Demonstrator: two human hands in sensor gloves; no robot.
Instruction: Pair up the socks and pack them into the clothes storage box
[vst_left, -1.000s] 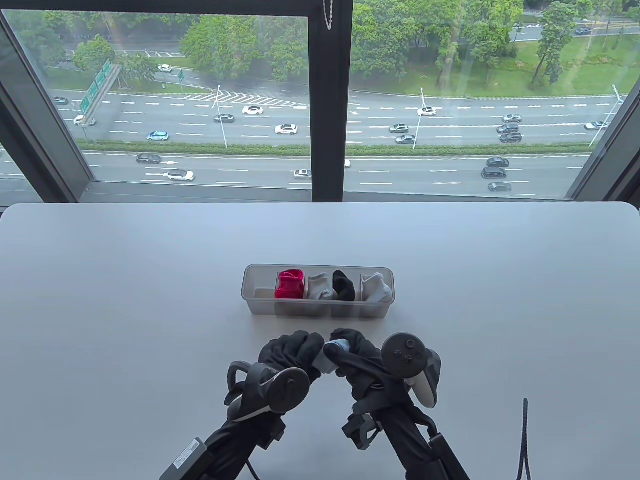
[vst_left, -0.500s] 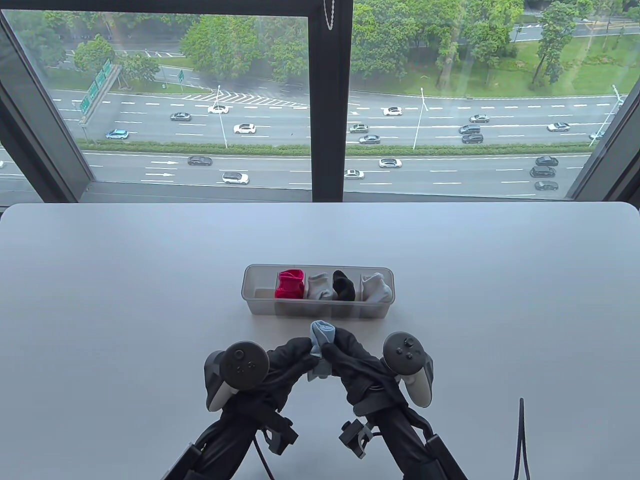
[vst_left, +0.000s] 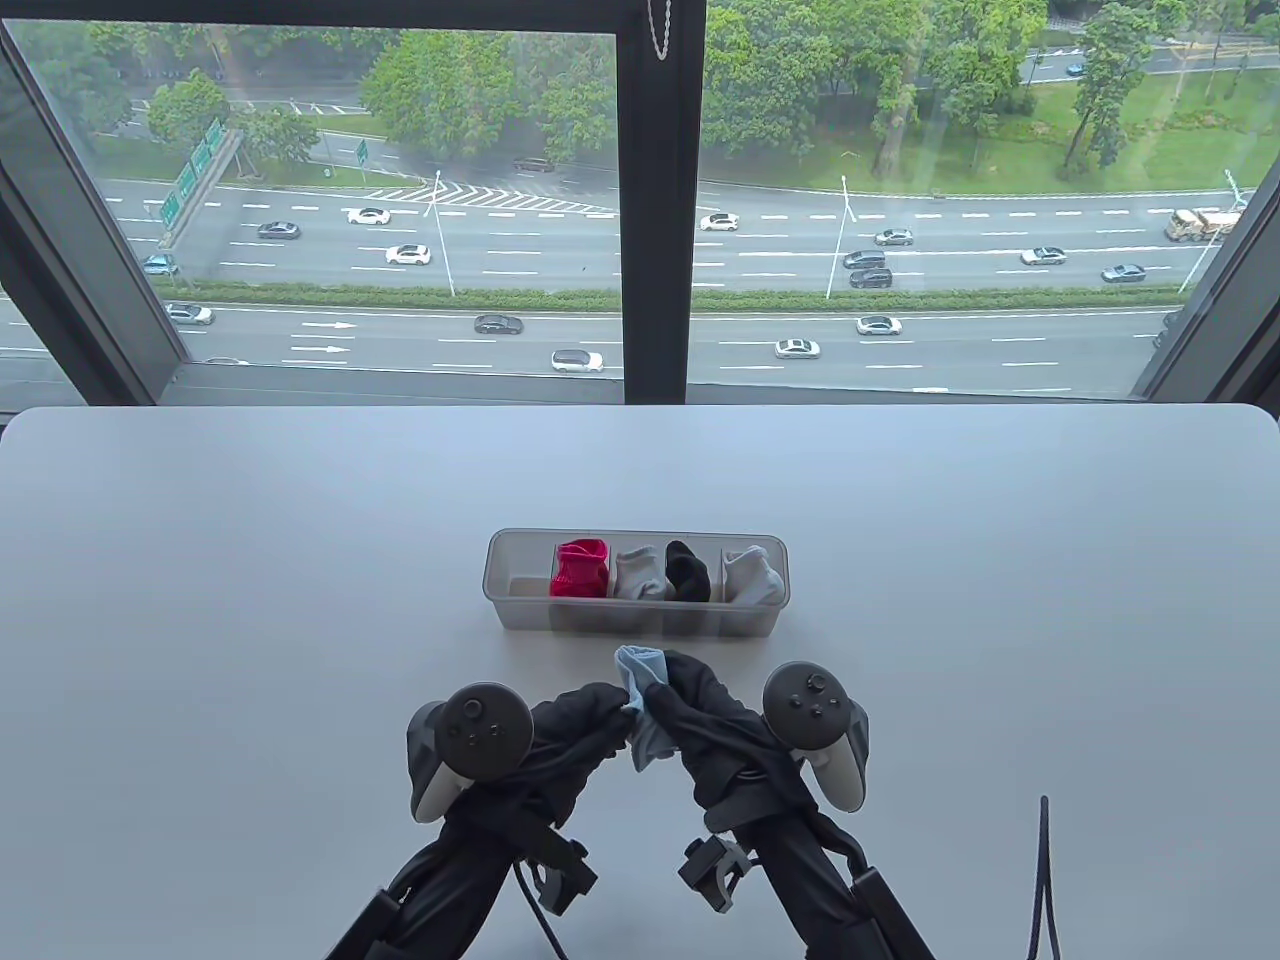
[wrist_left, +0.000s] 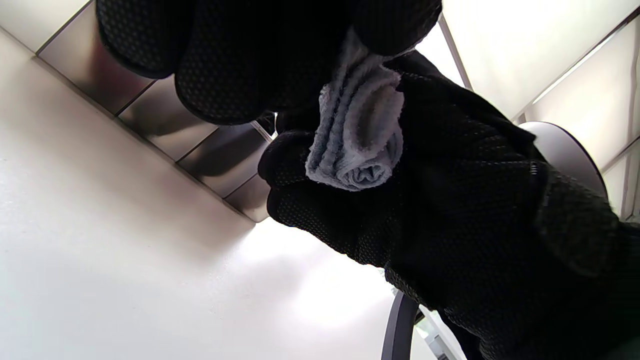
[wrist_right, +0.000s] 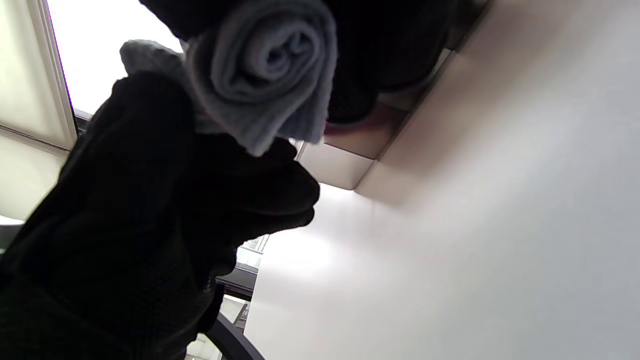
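Table view, blue sock roll (vst_left: 645, 700) mostly hidden by fingers (vst_left: 690, 690)

I can read no words, numbers or brand marks anywhere here. The green road signs (vst_left: 197, 165) on the gantry outside the window, at its left edge, are too small for me to make out their lettering. The white arrows (vst_left: 327, 337) painted on the near carriageway point right, and white chevron stripes (vst_left: 420, 195) mark the far side of the road, but neither carries any text I can tell
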